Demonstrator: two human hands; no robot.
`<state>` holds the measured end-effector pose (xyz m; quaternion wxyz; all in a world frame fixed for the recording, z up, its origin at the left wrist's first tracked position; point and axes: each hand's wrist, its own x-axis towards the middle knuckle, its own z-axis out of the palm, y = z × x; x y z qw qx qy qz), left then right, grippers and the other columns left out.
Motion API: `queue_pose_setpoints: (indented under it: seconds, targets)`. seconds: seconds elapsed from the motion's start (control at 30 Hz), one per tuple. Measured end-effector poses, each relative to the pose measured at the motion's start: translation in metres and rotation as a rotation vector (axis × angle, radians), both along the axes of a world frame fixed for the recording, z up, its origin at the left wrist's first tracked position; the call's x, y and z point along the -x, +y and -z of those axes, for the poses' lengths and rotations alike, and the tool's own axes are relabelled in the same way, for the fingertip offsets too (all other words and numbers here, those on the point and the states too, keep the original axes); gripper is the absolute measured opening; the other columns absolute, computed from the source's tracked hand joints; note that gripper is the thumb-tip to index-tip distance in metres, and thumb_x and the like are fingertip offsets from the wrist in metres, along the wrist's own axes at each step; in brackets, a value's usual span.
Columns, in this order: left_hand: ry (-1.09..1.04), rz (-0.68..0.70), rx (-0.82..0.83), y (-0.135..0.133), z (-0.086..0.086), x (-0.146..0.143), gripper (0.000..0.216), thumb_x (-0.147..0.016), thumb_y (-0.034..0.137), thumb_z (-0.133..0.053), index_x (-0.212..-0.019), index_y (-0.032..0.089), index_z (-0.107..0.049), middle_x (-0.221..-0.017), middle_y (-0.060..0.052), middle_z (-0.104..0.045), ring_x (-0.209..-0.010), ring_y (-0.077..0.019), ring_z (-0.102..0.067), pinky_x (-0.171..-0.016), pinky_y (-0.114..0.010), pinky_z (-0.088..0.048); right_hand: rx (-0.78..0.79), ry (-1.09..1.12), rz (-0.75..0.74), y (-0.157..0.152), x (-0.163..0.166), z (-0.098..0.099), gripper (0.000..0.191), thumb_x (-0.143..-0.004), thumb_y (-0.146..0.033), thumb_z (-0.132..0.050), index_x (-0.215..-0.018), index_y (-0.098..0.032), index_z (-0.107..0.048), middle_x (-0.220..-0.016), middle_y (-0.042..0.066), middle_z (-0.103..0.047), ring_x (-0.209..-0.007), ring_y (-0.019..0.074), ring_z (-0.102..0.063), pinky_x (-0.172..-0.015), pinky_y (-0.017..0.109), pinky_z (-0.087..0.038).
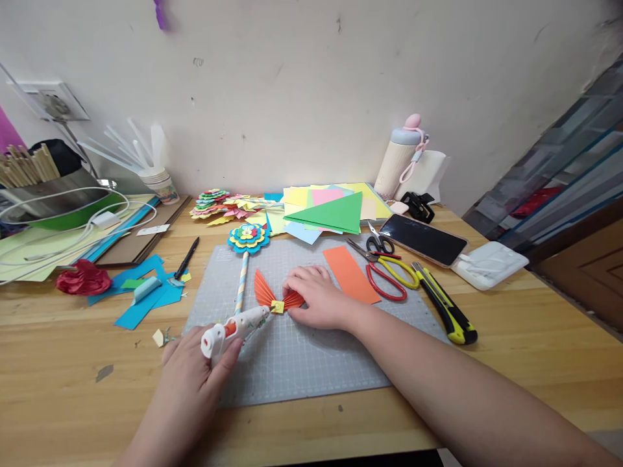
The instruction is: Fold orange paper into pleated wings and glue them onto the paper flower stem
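Observation:
My left hand [197,363] is wrapped round a white hot glue gun [243,326]. The gun's nozzle reaches a small yellow paper square [277,307] at the middle of an orange pleated paper bow [264,290]. My right hand [316,296] pinches the bow's right wing, which its fingers partly cover. Both wings fan out on the grey cutting mat [311,363]. Just behind the glue gun lies a paper flower [248,238] in blue, yellow and white, on a striped stem [241,282]. An orange paper strip [351,275] rests beyond my right hand.
Red-handled scissors [389,282], a yellow-black utility knife [445,305] and a phone [423,239] lie right. Coloured paper sheets [326,211] are stacked at the back, near a bottle [399,159]. Blue scraps [146,292], a black pen [187,258] and a red crumpled paper flower [85,277] lie left.

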<state>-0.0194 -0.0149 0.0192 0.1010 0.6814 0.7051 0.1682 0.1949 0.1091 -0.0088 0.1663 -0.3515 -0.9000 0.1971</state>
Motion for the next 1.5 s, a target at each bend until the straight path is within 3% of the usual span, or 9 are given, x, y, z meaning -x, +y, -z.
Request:
queue_pose_setpoints:
  seconds: [0.57,0.73,1.23,1.43,1.5]
  targets:
    - [-0.015,-0.015,0.076,-0.005,-0.004,0.002,0.050,-0.084,0.062,-0.033,-0.071,0.024,-0.062,-0.078,-0.004,-0.065,-0.081,-0.0279,-0.057,-0.077,-0.044,-0.038,0.002,-0.004,0.004,0.000,0.000,0.000,0.020,-0.073,-0.027,-0.059,-0.092,-0.023,-0.054,-0.102,0.002,-0.053,-0.103,0.0227,-0.045,-0.096,0.043,-0.025]
    - [0.016,0.006,0.097,-0.001,-0.009,0.001,0.048,-0.084,0.061,-0.033,-0.079,0.025,-0.065,-0.077,-0.004,-0.065,-0.079,-0.0273,-0.057,-0.075,-0.042,-0.039,-0.003,0.001,0.003,0.000,0.000,0.001,0.019,-0.073,-0.026,-0.058,-0.092,-0.024,-0.054,-0.101,0.002,-0.053,-0.102,0.0229,-0.046,-0.096,0.043,-0.025]
    - [0.105,0.063,0.194,0.012,-0.027,0.001,0.053,-0.083,0.063,-0.029,-0.070,0.025,-0.064,-0.078,-0.005,-0.066,-0.081,-0.0288,-0.058,-0.077,-0.046,-0.040,0.004,-0.004,0.004,0.000,0.000,0.000,0.020,-0.073,-0.027,-0.059,-0.092,-0.023,-0.054,-0.101,0.003,-0.053,-0.102,0.0227,-0.045,-0.094,0.042,-0.026]
    - [-0.025,0.028,0.207,0.004,-0.043,0.011,0.052,-0.077,0.068,-0.034,-0.069,0.028,-0.067,-0.080,-0.004,-0.068,-0.080,-0.0279,-0.060,-0.079,-0.045,-0.044,0.015,0.004,0.003,-0.001,0.000,-0.001,0.020,-0.072,-0.025,-0.059,-0.092,-0.023,-0.055,-0.101,0.002,-0.053,-0.101,0.0224,-0.045,-0.094,0.041,-0.026]
    - [-0.123,-0.081,0.234,0.002,-0.050,0.024,0.058,-0.074,0.071,-0.031,-0.069,0.028,-0.068,-0.080,-0.004,-0.069,-0.075,-0.0257,-0.061,-0.071,-0.039,-0.048,0.021,0.018,-0.003,-0.001,0.000,-0.001,0.021,-0.071,-0.024,-0.059,-0.092,-0.023,-0.056,-0.100,0.002,-0.053,-0.101,0.0221,-0.045,-0.094,0.041,-0.026]
